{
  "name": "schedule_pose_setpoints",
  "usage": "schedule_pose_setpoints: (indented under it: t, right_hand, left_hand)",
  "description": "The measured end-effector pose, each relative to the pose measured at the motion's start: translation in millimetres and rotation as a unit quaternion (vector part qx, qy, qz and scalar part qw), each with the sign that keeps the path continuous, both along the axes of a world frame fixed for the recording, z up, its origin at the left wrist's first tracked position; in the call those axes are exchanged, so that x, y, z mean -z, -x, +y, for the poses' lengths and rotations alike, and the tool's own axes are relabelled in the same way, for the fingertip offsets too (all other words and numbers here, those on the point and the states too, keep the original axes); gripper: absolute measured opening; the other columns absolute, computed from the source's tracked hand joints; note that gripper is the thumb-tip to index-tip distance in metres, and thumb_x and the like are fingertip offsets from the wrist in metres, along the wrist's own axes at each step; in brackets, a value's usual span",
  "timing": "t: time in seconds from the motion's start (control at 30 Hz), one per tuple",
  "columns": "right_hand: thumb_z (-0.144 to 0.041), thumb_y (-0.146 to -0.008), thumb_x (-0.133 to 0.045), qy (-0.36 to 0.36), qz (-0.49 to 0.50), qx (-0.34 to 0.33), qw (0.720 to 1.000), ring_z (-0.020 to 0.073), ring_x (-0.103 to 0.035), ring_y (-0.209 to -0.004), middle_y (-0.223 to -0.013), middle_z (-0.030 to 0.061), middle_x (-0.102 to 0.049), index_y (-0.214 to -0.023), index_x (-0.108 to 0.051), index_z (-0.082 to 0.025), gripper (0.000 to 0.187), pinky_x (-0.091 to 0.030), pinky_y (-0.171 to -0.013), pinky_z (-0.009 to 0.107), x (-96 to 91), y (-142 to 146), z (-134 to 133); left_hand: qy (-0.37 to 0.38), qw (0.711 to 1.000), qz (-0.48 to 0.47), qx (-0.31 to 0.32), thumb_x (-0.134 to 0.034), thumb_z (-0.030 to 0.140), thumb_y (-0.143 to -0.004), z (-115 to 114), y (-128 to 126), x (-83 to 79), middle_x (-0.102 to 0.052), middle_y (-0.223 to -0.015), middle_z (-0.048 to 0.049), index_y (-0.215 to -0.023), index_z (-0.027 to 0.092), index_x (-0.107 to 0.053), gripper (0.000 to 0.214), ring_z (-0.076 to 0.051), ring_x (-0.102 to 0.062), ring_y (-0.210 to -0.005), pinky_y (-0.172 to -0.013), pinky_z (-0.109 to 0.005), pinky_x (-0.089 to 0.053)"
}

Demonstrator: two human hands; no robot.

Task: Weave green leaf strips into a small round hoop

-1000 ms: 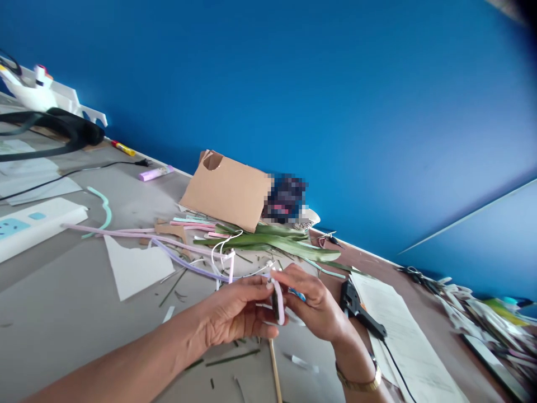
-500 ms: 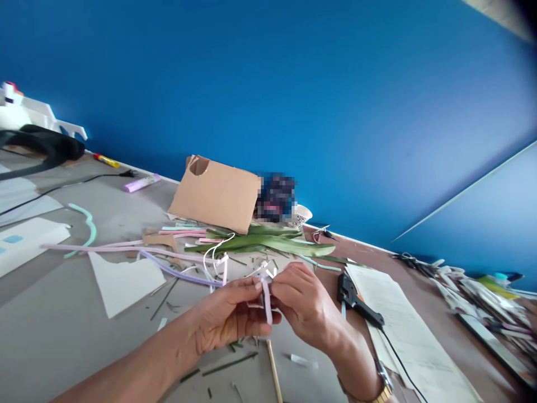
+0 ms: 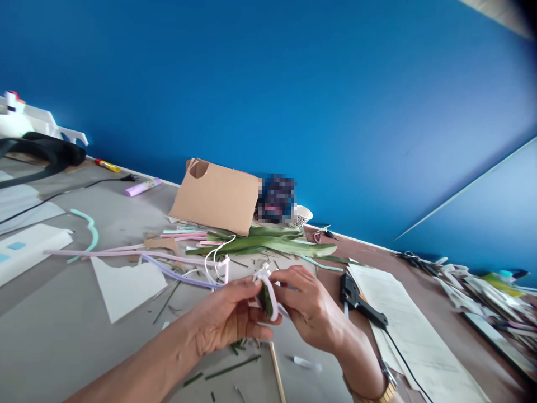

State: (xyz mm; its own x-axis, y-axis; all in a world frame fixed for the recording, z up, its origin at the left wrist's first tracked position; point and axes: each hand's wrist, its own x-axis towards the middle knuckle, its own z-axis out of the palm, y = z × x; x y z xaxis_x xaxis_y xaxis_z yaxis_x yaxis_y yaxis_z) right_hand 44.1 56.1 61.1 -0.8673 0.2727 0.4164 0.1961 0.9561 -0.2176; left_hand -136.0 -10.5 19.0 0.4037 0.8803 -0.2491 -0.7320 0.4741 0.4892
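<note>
Between thumb and fingers, my left hand [image 3: 226,319] pinches a small dark green piece [image 3: 265,301], which looks like cut leaf. A pale lilac strip [image 3: 274,305] curves around its edge. My right hand [image 3: 312,310] is closed at the right side of this piece, its fingertips on the strip; part of the contact is hidden behind the fingers. Under the hands lie green stem scraps [image 3: 232,366], a thin wooden stick [image 3: 277,372] and a small clear piece [image 3: 307,364]. Just beyond them are long pink strips [image 3: 126,253] and a purple strip [image 3: 180,272].
A black glue gun [image 3: 356,302] rests on white paper sheets [image 3: 406,330] at the right. Long green leaves [image 3: 272,244] lie before a cardboard piece [image 3: 216,196] leaning near the blue wall. A white paper scrap [image 3: 128,285] lies left; clutter [image 3: 486,302] fills the far right.
The held piece has turned, so its green face now shows inside the lilac strip. My right fingers have shifted slightly along the strip, while my left hand stays almost in place.
</note>
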Motion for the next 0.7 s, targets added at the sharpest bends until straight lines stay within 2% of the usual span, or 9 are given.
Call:
schedule_pose_setpoints:
  t: [0.13,0.27,0.33,0.43,0.5,0.6,0.7]
  right_hand:
    - [-0.006,-0.084,-0.041,0.133,0.012,-0.001,0.991,0.0193,-0.056,-0.100,-0.113,0.0065,-0.060,-0.088,-0.068,-0.021,0.031,-0.045,-0.090,0.036,-4.8,-3.6,1.0]
    - [-0.037,-0.090,-0.048,0.244,0.035,-0.014,0.969,0.0240,-0.053,-0.105,-0.114,0.0083,-0.057,-0.098,-0.067,-0.022,0.025,-0.043,-0.093,0.040,-7.4,-2.6,-2.8]
    - [-0.045,-0.086,-0.055,0.271,0.056,0.026,0.961,0.0246,-0.054,-0.101,-0.106,0.0085,-0.059,-0.095,-0.066,-0.021,0.029,-0.044,-0.091,0.039,-4.6,2.9,-7.6]
    - [-0.032,-0.083,-0.059,0.287,0.069,0.134,0.946,0.0233,-0.055,-0.098,-0.100,0.0083,-0.060,-0.084,-0.065,-0.018,0.015,-0.044,-0.087,0.036,2.8,13.6,-15.0]
    - [-0.022,-0.082,-0.057,0.289,0.080,0.176,0.938,0.0221,-0.055,-0.096,-0.098,0.0079,-0.060,-0.082,-0.063,-0.018,0.008,-0.044,-0.086,0.034,7.7,18.4,-16.7]
    - [-0.019,-0.082,-0.051,0.316,0.114,0.197,0.921,0.0198,-0.057,-0.089,-0.091,0.0059,-0.061,-0.081,-0.062,-0.018,0.011,-0.044,-0.081,0.031,12.5,19.8,-13.1]
    - [-0.023,-0.085,-0.050,0.364,0.149,0.204,0.897,0.0177,-0.057,-0.081,-0.084,0.0037,-0.060,-0.079,-0.062,-0.018,0.015,-0.044,-0.075,0.028,13.6,17.7,-7.2]
  left_hand:
    - [-0.014,0.997,0.069,-0.016,-0.064,0.025,-0.084,-1.2,-1.8,-4.9,-0.068,-0.077,-0.0078,-0.094,0.013,-0.058,0.017,-0.019,-0.070,-0.069,-0.054,-0.029,-0.060]
    - [-0.017,0.993,0.114,-0.039,-0.068,0.031,-0.081,-0.7,-4.3,-5.7,-0.064,-0.072,-0.0037,-0.090,0.013,-0.057,0.023,-0.013,-0.064,-0.062,-0.055,-0.029,-0.060]
    - [-0.017,0.989,0.135,-0.057,-0.073,0.033,-0.077,0.1,-5.8,-4.2,-0.061,-0.069,-0.0005,-0.086,0.014,-0.056,0.027,-0.010,-0.060,-0.057,-0.057,-0.029,-0.060]
    - [-0.018,0.983,0.161,-0.083,-0.076,0.036,-0.072,-0.2,-8.6,-2.1,-0.059,-0.070,0.0016,-0.084,0.016,-0.055,0.032,-0.009,-0.059,-0.059,-0.062,-0.030,-0.060]
    - [-0.031,0.982,0.167,-0.089,-0.075,0.038,-0.073,-1.7,-10.3,-2.3,-0.060,-0.076,0.0000,-0.087,0.017,-0.055,0.032,-0.011,-0.061,-0.066,-0.065,-0.032,-0.059]
    - [-0.064,0.980,0.175,-0.069,-0.073,0.040,-0.074,-4.7,-11.4,-5.2,-0.061,-0.093,-0.0048,-0.098,0.019,-0.055,0.037,-0.018,-0.065,-0.081,-0.067,-0.035,-0.058]
    - [-0.092,0.956,0.272,-0.058,-0.069,0.046,-0.075,-5.8,-10.2,-6.5,-0.061,-0.095,-0.0064,-0.105,0.018,-0.055,0.042,-0.020,-0.065,-0.080,-0.065,-0.035,-0.055]
